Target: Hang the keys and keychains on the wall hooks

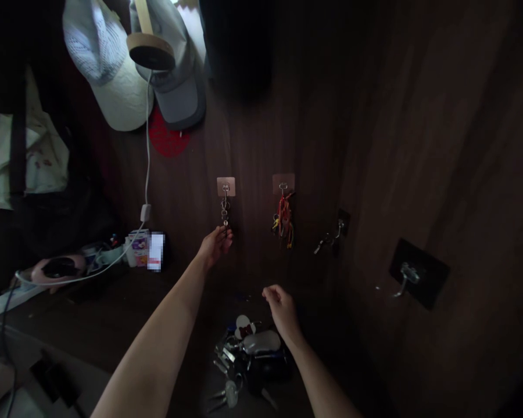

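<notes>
My left hand [216, 246] is raised to the wooden wall, its fingers closed around the lower end of a keychain [225, 213] with a metal clasp. The keychain hangs from a clear adhesive hook [226, 187]; what my fingertips cover is partly hidden. Lower and to the right, my right hand [281, 309] is held with curled fingers, thumb against them, and nothing shows in it. Beneath it lies a pile of keys [230, 395] with a silvery oval fob [261, 342] and a round white charm [243, 327].
A second hook holds red and yellow cords [284, 220]. Farther right are a small hook with a key [325, 242] and a bare black-backed hook [409, 274]. Caps [122, 98] hang upper left above a white cable [147, 157], small boxes [138, 247] and a power strip [15, 299].
</notes>
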Motion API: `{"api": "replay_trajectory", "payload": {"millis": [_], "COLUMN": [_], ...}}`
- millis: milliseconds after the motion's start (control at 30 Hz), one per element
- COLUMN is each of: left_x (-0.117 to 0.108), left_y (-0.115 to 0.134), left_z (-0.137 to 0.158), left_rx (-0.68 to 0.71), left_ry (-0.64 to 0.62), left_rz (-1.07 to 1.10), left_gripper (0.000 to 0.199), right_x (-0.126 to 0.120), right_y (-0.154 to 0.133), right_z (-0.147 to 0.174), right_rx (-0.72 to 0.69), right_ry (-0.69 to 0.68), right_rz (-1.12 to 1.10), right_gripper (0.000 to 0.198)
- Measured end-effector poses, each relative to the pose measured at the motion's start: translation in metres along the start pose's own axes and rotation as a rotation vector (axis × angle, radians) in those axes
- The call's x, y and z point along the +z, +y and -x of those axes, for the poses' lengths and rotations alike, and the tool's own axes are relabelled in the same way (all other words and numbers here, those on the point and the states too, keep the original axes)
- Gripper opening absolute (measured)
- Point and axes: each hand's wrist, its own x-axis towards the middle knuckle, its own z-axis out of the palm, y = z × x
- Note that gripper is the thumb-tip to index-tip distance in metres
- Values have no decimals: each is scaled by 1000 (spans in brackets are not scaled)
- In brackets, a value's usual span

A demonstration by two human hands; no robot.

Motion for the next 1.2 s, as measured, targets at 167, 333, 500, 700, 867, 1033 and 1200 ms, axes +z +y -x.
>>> {"api": "replay_trajectory", "payload": {"millis": [167,333,500,700,867,1033,1200], "left_x": [-18,-36,-51,-64,-68,-63,-58], "left_y": [-22,-45,-62,-76,-84,-90,-95], "left_z": [12,32,54,76,91,98,101], "left_rx": [-37,-107,-128,-96,-37,124,303], "left_ry": [17,46,80,151,168,111,-26], "left_rz": [-6,-16,-18,-16,-16,-322,-817], "left_gripper": [23,24,25,20,18,24,16], "right_x": [0,1,-1,-2,-2,-4,-8], "right_y": [-2,2,3,-1,0,1,0], "right_z": [0,-2,-1,0,-1,-1,-1], "right_rx": [8,-1,-28,-26,-23,18,45], "right_ry": [7,12,8,13,12,25,33], "right_rz": [12,10,36,37,30,25,19], "right_gripper": [27,27,27,26,27,28,28]}}
